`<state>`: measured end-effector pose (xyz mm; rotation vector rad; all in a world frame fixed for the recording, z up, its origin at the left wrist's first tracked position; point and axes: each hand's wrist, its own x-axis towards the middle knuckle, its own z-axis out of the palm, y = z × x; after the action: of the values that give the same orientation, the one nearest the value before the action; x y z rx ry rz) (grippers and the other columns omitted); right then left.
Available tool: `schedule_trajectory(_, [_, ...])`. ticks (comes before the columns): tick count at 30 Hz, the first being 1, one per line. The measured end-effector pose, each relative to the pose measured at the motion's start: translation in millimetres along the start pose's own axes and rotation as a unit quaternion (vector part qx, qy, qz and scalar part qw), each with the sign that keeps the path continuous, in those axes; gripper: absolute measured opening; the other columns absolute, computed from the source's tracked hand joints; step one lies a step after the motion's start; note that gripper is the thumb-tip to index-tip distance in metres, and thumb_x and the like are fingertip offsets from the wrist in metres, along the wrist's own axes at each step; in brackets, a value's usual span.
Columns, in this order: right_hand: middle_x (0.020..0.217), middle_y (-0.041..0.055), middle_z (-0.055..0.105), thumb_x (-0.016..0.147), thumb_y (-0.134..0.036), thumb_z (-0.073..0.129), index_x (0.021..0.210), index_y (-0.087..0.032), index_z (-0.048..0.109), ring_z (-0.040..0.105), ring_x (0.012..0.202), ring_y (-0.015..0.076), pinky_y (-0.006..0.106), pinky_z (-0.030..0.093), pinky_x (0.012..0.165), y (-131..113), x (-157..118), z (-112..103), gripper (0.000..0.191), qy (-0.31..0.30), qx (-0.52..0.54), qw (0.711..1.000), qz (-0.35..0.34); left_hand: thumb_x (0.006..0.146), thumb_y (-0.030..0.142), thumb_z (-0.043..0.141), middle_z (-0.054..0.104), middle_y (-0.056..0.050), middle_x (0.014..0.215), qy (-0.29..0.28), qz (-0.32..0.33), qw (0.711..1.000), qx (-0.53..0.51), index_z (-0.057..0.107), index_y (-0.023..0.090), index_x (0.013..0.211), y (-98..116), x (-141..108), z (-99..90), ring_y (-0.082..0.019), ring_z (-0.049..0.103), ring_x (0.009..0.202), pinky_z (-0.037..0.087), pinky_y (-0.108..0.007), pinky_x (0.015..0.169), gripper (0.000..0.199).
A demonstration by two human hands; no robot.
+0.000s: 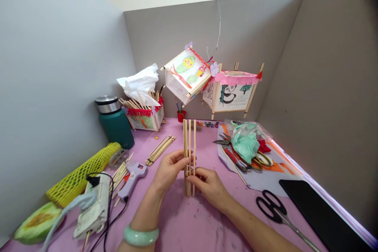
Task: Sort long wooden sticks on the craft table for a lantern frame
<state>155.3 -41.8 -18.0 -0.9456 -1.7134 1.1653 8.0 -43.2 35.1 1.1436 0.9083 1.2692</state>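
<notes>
Several thin wooden sticks (189, 141) stand roughly upright in front of me, their lower ends near the pink tabletop. My left hand (174, 165) pinches them from the left at mid-height. From the right, lower down, my right hand (208, 183) has its thumb and fingers closed on the same sticks. The rightmost stick is slightly apart from the others. Behind my left hand lies a bundle of wooden sticks (160, 150) on the table.
Left: a hot glue gun (134, 177), power strip (93, 208), cut melon (39, 222) and teal bottle (116, 124). Right: scissors (274, 208), a black tablet-like slab (321, 212) and pliers (236, 159). Two paper lanterns (189, 71) hang behind, near a stick-filled box (144, 120).
</notes>
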Motion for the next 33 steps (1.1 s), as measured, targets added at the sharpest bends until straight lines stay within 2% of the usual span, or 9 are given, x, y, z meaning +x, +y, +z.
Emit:
schedule_trajectory(6, [0.067, -0.0016, 0.055, 0.082, -0.020, 0.056, 0.069, -0.016, 0.062, 0.050, 0.064, 0.0112, 0.022, 0.039, 0.063, -4.5, -0.1, -4.4, 0.015, 0.005, -0.101, 0.991, -0.087, 0.072, 0.025, 0.071, 0.073, -0.008, 0.089, -0.005, 0.031, 0.999, 0.017, 0.070, 0.014, 0.092, -1.3, -2.5, -0.6, -0.020, 0.067, 0.083, 0.051, -0.032, 0.080, 0.023])
schedule_trajectory(10, [0.070, 0.0002, 0.059, 0.084, -0.022, 0.055, 0.073, -0.016, 0.065, 0.051, 0.066, 0.0120, 0.023, 0.040, 0.066, -4.2, 0.4, -5.5, 0.016, 0.005, -0.116, 0.989, -0.090, 0.074, 0.026, 0.068, 0.073, -0.009, 0.092, -0.012, 0.023, 1.000, 0.004, 0.069, 0.015, 0.096, -3.2, -2.1, -1.6, -0.021, 0.067, 0.086, 0.051, -0.034, 0.081, 0.024])
schedule_trajectory(17, [0.057, -0.0032, 0.049, 0.083, -0.027, 0.056, 0.062, -0.016, 0.059, 0.045, 0.055, 0.0098, 0.021, 0.036, 0.054, -3.3, 0.2, -0.3, 0.023, 0.008, -0.059, 0.998, -0.018, 0.081, 0.030, 0.062, 0.071, -0.010, 0.097, -0.015, 0.024, 1.000, 0.003, 0.065, 0.013, 0.101, -3.0, -2.0, 1.2, -0.021, 0.067, 0.089, 0.052, -0.033, 0.082, 0.026])
schedule_trajectory(20, [0.053, -0.0041, 0.047, 0.084, -0.029, 0.054, 0.062, -0.016, 0.057, 0.044, 0.051, 0.0091, 0.020, 0.034, 0.049, -1.8, 0.0, 2.7, 0.026, -0.005, -0.044, 0.999, -0.003, 0.079, 0.031, 0.065, 0.071, -0.010, 0.093, -0.003, 0.006, 1.000, -0.018, 0.063, 0.014, 0.099, -5.5, 0.2, 3.1, -0.021, 0.068, 0.085, 0.054, -0.033, 0.077, 0.027])
schedule_trajectory(26, [0.057, -0.0046, 0.051, 0.081, -0.029, 0.053, 0.073, -0.016, 0.055, 0.048, 0.049, 0.0087, 0.021, 0.039, 0.048, -1.5, 0.2, 3.4, 0.015, -0.072, 0.066, 0.993, 0.059, 0.073, 0.028, 0.071, 0.071, -0.010, 0.087, 0.061, -0.039, 0.996, -0.054, 0.061, 0.012, 0.096, -13.6, 7.2, -0.9, -0.020, 0.068, 0.079, 0.055, -0.031, 0.070, 0.030])
schedule_trajectory(29, [0.055, -0.0054, 0.051, 0.082, -0.033, 0.053, 0.075, -0.016, 0.053, 0.048, 0.044, 0.0081, 0.020, 0.040, 0.045, -1.6, 0.3, 1.4, 0.018, -0.105, 0.092, 0.987, 0.082, 0.072, 0.024, 0.070, 0.070, -0.010, 0.087, 0.081, -0.072, 0.992, -0.072, 0.061, 0.012, 0.099, -15.5, 8.4, -3.1, -0.019, 0.068, 0.077, 0.056, -0.029, 0.066, 0.031])
schedule_trajectory(33, [0.052, -0.0058, 0.049, 0.081, -0.036, 0.056, 0.073, -0.016, 0.052, 0.046, 0.041, 0.0073, 0.020, 0.038, 0.042, -1.3, 0.6, -0.7, 0.022, -0.128, 0.111, 0.980, 0.104, 0.071, 0.020, 0.069, 0.070, -0.010, 0.085, 0.088, -0.076, 0.991, -0.070, 0.062, 0.011, 0.094, -16.3, 8.9, -2.6, -0.019, 0.068, 0.075, 0.056, -0.028, 0.064, 0.025])
